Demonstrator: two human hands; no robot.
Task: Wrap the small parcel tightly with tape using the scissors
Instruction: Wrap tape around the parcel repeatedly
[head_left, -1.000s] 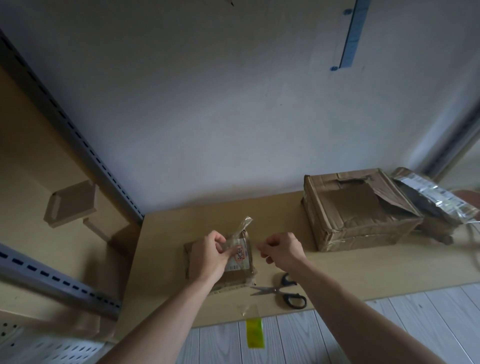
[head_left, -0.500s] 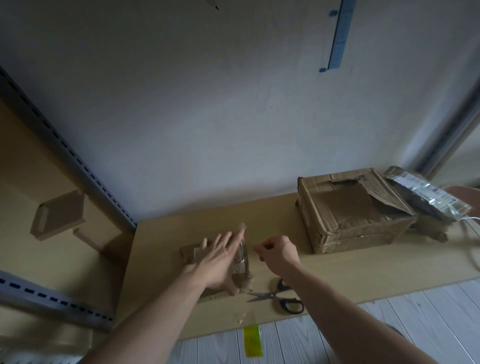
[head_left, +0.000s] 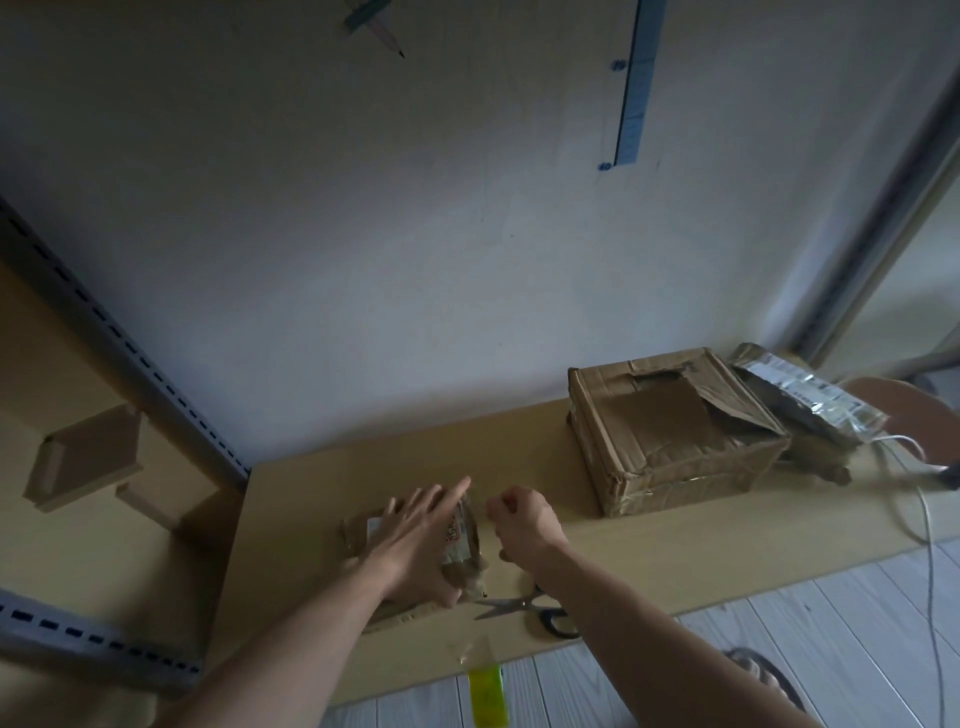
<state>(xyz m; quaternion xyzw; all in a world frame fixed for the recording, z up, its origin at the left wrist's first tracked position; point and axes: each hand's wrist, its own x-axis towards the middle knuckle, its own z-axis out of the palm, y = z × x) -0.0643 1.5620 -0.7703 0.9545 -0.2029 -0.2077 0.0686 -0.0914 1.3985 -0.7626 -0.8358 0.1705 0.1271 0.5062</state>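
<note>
A small brown parcel (head_left: 462, 545) with a printed label lies on the wooden shelf board (head_left: 675, 551). My left hand (head_left: 415, 535) rests flat on top of it, fingers spread, and covers most of it. My right hand (head_left: 524, 522) hovers just to the parcel's right with fingertips pinched together; whether clear tape is between them I cannot tell. Scissors (head_left: 530, 608) with black handles lie shut on the board near its front edge, partly under my right forearm. A strip of clear tape with a yellow end (head_left: 485, 686) hangs off the front edge.
A larger torn cardboard box (head_left: 670, 431) stands at the right, with a silvery plastic mailer (head_left: 810, 410) behind it. A white cable (head_left: 930, 514) runs down at the far right. A metal shelf upright (head_left: 130, 358) bounds the left. A foot in a sandal (head_left: 763, 675) shows below.
My left hand went from pinching the tape at the parcel's top to lying flat across it with fingers spread. The upright tape flap is pressed down. My right hand stayed pinched beside the parcel.
</note>
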